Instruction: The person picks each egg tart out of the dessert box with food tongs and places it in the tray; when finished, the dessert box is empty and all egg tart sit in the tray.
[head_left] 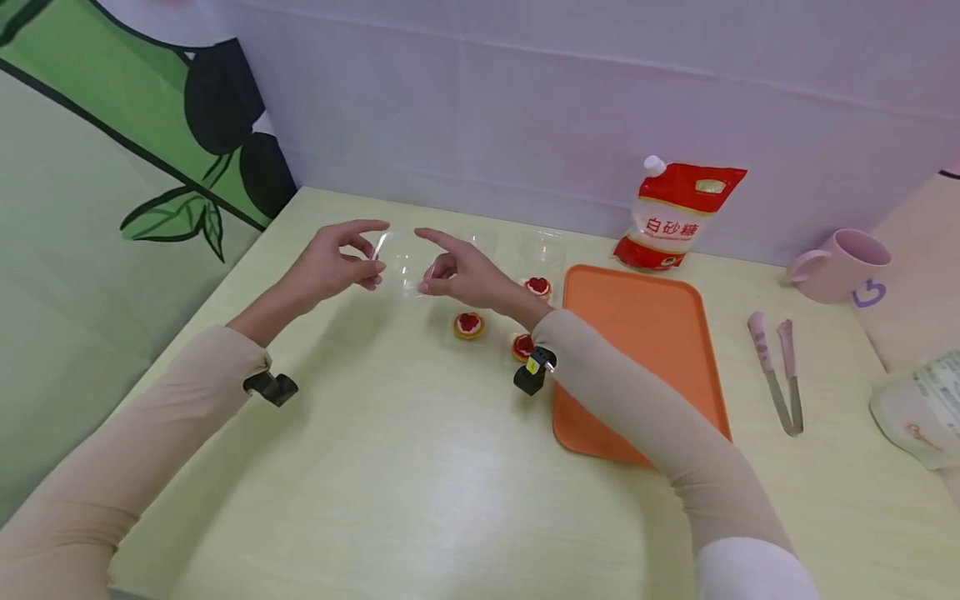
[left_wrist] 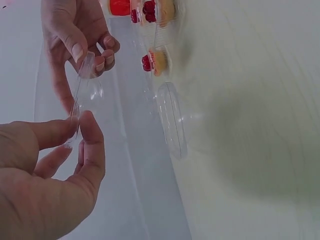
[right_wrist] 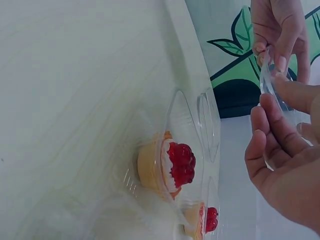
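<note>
Up off the table, a clear round plastic lid (left_wrist: 86, 90) is held between both hands. My left hand (head_left: 333, 262) pinches its left edge with thumb and fingers. At the opposite edge, my right hand (head_left: 468, 271) pinches it, its index finger stretched out over the rim in the head view. A clear plastic container (left_wrist: 171, 120) stands on the table beneath the hands. To the right, small tarts topped with red fruit (head_left: 468, 325) sit in clear containers; one tart (right_wrist: 175, 167) shows large in the right wrist view.
An orange tray (head_left: 637, 321) lies right of the tarts, partly under my right forearm. Behind it stands a red-and-white sugar pouch (head_left: 671, 221). Further right are a pink mug (head_left: 843, 262), pink-handled tongs (head_left: 787, 400) and a pale package (head_left: 918, 408). Cloth-covered walls border the back and left.
</note>
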